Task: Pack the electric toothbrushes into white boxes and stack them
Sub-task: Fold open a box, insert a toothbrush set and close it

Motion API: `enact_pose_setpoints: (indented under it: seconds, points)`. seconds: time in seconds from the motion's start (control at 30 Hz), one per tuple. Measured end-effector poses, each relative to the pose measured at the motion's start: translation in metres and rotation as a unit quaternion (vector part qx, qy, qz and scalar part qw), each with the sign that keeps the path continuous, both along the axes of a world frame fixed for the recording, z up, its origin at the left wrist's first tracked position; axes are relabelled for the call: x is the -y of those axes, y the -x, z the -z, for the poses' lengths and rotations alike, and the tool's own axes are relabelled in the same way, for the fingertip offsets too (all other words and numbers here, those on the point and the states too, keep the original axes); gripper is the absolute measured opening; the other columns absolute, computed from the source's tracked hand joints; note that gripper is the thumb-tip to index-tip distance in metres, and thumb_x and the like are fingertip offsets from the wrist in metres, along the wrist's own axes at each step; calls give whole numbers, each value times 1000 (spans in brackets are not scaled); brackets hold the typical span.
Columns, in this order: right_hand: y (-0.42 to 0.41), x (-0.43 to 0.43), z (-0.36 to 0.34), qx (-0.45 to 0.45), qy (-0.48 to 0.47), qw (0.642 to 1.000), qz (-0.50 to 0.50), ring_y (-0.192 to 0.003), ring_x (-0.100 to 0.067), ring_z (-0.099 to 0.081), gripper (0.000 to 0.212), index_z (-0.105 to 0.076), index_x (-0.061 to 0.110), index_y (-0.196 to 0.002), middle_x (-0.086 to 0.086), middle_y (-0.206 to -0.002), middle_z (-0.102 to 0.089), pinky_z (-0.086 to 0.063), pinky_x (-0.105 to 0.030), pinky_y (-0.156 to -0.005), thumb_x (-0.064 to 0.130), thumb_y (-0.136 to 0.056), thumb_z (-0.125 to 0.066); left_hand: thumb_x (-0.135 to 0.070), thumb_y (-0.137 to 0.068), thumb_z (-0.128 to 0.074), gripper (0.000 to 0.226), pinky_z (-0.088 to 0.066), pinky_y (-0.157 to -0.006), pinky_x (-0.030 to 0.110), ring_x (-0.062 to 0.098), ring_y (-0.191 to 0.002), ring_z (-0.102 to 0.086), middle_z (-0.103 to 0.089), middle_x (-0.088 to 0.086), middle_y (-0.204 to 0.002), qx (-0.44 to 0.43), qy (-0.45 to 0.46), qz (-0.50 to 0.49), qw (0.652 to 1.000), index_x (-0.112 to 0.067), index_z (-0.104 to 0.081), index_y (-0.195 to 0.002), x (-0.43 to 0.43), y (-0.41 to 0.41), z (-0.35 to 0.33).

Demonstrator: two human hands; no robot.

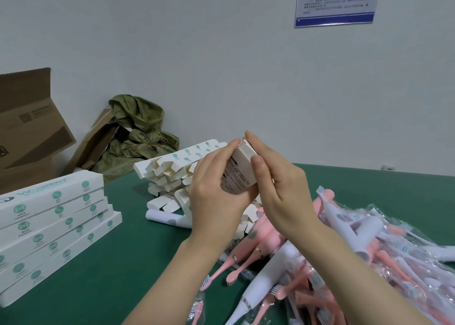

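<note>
While left hand (216, 196) and right hand (283, 191) hold white box (242, 174) above desk (118, 263) | fingers (221, 152) curled, pinching its end | boxed stack (54, 228) left edge | toothbrushes (344, 250) right edge

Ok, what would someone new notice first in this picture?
The left hand and right hand hold a white box up at centre, fingers on its end flap. A heap of pink and white toothbrushes fills the lower right; a neat stack of boxes sits at left on the green table.
</note>
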State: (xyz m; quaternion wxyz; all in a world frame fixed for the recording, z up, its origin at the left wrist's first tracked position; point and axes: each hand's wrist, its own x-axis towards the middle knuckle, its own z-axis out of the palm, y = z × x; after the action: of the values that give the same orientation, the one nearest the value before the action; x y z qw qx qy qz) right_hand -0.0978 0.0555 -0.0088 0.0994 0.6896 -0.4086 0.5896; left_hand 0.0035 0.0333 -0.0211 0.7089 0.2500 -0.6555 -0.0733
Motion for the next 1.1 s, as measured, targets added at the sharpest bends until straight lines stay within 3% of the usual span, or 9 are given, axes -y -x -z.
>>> enact_pose_setpoints:
  seconds: [0.2,0.43,0.57,0.63,0.77,0.87,0.97,1.03,1.1]
  points:
    - [1,0,1,-78,30,995,62,-122,-10,-41,50,-50,2,-133,-10,-131,-57,-26,-5,-100,33,-101,-29,-18,-64,-73,57,-43,-88,10,11,-99,-57,-60,-4,-104,-2,-14,12,1000,-10,-64,-119,-4,0,-2]
    - [-3,-1,-1,-140,-52,988,28,-131,-3,-28,57,-33,15,-145,0,-147,-40,-14,0,-101,43,-96,-22,-14,-60,-64,58,-37,-87,4,-2,-98,-53,-58,-17,-103,-23,-41,35,998,-18,-62,-117,-1,-4,-2]
    - [-7,-2,-4,117,-80,982,-124,-113,7,-52,32,-47,41,-123,32,-115,-57,-39,-12,-97,41,-96,-31,-23,-66,-79,58,-41,-93,14,2,-105,-55,-59,-15,-110,-30,10,23,999,-22,-58,-120,1,-15,-8]
    - [-1,2,-6,253,-123,953,-109,-100,-5,-62,22,-59,35,-101,18,-97,-67,-49,-27,-90,41,-96,-39,-22,-66,-81,61,-45,-96,24,9,-112,-58,-61,-12,-115,-108,-4,114,988,-24,-53,-120,3,-26,-16]
    - [20,6,-3,211,-309,924,75,-91,-34,-61,50,-62,0,-104,-16,-94,-65,-50,-40,-82,46,-92,-46,-32,-56,-89,78,-49,-97,35,12,-110,-60,-63,-5,-112,-281,-71,255,922,-16,-49,-121,12,-48,-30]
    - [23,13,2,321,-434,841,-25,-71,-28,-62,53,-59,-2,-101,-16,-81,-66,-55,-45,-83,49,-93,-49,-41,-50,-89,91,-50,-92,32,14,-104,-61,-63,-1,-107,-320,-100,334,881,-11,-48,-125,21,-60,-31]
    - [21,16,3,466,-488,711,-195,-64,-24,-69,29,-55,10,-105,-18,-83,-72,-57,-29,-54,36,-97,-48,-40,-52,-89,94,-53,-81,28,13,-97,-65,-66,0,-104,-326,-121,394,851,-9,-47,-129,27,-62,-31]
    - [24,17,3,535,-444,683,-224,-55,-21,-68,28,-54,2,-108,-19,-74,-71,-53,-23,-44,27,-99,-47,-34,-63,-81,88,-52,-82,26,12,-99,-64,-63,2,-110,-300,-151,371,866,-4,-41,-136,31,-58,-27]
    - [28,17,1,544,-375,733,-164,-49,-18,-65,27,-54,-3,-95,-15,-60,-68,-55,-23,-45,23,-98,-49,-24,-75,-75,75,-46,-92,23,13,-114,-56,-54,1,-126,-241,-203,213,925,-10,-38,-139,36,-52,-19]
